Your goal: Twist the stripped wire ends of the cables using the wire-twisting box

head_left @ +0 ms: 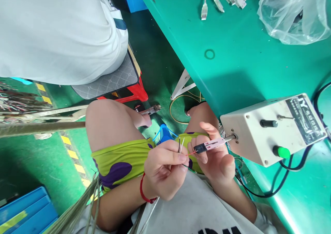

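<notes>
Fingers of our left hand (165, 168) pinch the wires (179, 145); our right hand (218, 159) spreads its own beside the twister clip (210, 144). Likely twisting the red wire (191, 154), we next need steadiness.

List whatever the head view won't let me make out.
Head view:
Wires inside the left hand: hidden by its fingers.
Red wire tip: too small at the black clip.
Label fine print: too small.
Plastic bag contents: obscured by folds.
Shirt lettering: cut off by bottom edge.

Box (271, 134) on table (232, 68), right of the right hand (217, 163) — cables (219, 4) left of bag (289, 20) beyond; stool (116, 80) left, crate (31, 210) nearer left.
</notes>
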The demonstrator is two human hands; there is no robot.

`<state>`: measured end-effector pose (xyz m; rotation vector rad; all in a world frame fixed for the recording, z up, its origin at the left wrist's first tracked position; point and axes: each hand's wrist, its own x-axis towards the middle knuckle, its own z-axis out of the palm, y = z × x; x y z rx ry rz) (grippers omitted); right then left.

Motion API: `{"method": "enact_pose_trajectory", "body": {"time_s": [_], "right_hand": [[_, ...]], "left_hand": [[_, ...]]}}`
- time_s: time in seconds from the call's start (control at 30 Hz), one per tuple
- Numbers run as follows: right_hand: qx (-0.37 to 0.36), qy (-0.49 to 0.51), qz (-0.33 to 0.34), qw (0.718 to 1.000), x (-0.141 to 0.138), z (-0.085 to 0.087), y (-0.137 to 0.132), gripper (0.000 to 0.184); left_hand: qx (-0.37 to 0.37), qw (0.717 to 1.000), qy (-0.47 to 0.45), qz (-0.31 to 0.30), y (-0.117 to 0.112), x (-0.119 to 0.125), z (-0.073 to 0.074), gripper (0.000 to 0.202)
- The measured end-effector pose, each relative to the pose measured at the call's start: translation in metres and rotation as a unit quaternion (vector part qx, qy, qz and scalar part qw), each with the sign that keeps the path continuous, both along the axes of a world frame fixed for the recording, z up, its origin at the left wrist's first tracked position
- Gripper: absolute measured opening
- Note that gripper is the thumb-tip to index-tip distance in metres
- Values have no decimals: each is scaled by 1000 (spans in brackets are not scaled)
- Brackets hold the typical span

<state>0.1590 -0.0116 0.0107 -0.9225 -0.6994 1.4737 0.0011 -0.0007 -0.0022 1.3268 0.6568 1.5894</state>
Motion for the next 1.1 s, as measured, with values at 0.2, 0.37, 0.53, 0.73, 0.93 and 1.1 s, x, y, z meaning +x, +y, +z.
{"method": "enact_pose_trajectory", "body": {"time_s": [0.2, 0.37, 0.53, 0.73, 0.93, 1.1], "right_hand": [[12, 16, 38, 999, -3, 6, 10, 49], [-2, 63, 59, 996, -2, 8, 8, 47], [42, 124, 82, 988, -3, 4, 7, 40], [43, 124, 47, 990, -9, 2, 8, 38], [35, 104, 34, 993, -10, 2, 8, 35], [-6, 61, 9, 998, -8, 1, 6, 39]], "left_hand": [[-10, 1000, -4, 2, 0, 0, 0, 18], [-7, 1000, -17, 5, 0, 1, 0, 18], [-11, 1000, -12, -7, 2, 0, 2, 21], [-8, 1000, -1, -15, 6, 3, 4, 19], [-2, 1000, 6, -18, 7, 6, 0, 14], [6, 1000, 12, -22, 6, 7, -1, 15]]}}
